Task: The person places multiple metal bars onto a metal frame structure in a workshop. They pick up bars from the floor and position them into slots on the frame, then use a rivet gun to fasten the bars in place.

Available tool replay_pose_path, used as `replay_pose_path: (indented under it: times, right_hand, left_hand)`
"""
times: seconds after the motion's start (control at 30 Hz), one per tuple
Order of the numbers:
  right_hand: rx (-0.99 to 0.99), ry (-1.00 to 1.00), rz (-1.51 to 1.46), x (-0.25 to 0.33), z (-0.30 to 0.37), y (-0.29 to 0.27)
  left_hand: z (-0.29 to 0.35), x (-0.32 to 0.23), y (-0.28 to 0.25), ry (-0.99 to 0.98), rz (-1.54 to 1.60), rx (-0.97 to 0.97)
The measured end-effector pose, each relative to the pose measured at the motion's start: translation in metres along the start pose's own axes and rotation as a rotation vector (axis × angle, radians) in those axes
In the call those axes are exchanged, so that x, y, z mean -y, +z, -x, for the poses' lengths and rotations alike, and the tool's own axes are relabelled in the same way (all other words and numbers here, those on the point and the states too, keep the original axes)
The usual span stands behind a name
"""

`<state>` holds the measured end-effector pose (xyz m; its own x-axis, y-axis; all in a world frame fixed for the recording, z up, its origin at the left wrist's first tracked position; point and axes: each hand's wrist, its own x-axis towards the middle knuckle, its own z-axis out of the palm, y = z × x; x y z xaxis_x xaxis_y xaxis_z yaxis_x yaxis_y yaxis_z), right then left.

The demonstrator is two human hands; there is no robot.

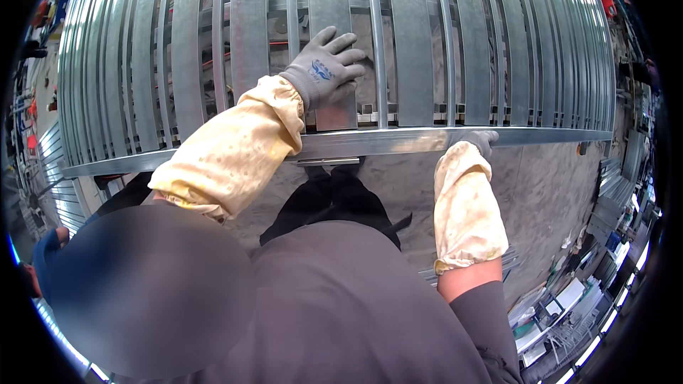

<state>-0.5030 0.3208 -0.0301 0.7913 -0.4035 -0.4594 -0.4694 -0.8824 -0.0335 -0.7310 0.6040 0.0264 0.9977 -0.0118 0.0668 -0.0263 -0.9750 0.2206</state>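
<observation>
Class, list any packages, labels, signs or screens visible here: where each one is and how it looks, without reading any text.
Printed logo: on the back of the grey glove on the left hand, small, blue.
Flat boxes or sheets: floor at lower right, white and teal, too blurred to identify.
No screens or signs discernible.

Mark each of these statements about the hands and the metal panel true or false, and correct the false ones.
1. The left hand lies flat on a wide metal slat. True.
2. Both hands are bare. False: both wear grey gloves and pale yellow sleeve covers.
3. The right hand is at the panel's bottom rail. True.
4. The slatted panel is painted red. False: it is bare silvery metal.
5. The right hand holds a hammer. False: no tool shows in it.
</observation>
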Motion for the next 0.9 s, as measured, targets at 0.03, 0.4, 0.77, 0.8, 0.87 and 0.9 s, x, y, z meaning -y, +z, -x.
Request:
replay_pose_path:
  times: [0.03,0.4,0.77,0.8,0.87,0.9]
  right_hand:
    - [0.004,0.004,0.009,-0.001,0.000,0.001]
    - [0.032,0.077,0.102,-0.009,0.001,-0.001]
    - [0.083,0.082,0.157,-0.003,0.027,-0.025]
    - [0.086,0.077,0.151,-0.003,0.027,-0.027]
    - [0.093,0.062,0.153,-0.002,0.029,-0.029]
    - [0.088,0.043,0.149,0.001,0.028,-0.031]
  left_hand:
    - [-0.003,0.003,0.000,0.005,-0.011,0.034]
    - [-0.028,-0.004,0.011,0.101,-0.034,0.085]
    - [-0.035,-0.017,0.010,0.090,-0.021,0.087]
    - [-0.034,-0.017,0.010,0.089,-0.007,0.076]
    - [-0.029,-0.014,0.017,0.088,0.017,0.048]
    - [-0.026,-0.008,0.025,0.127,-0.023,-0.041]
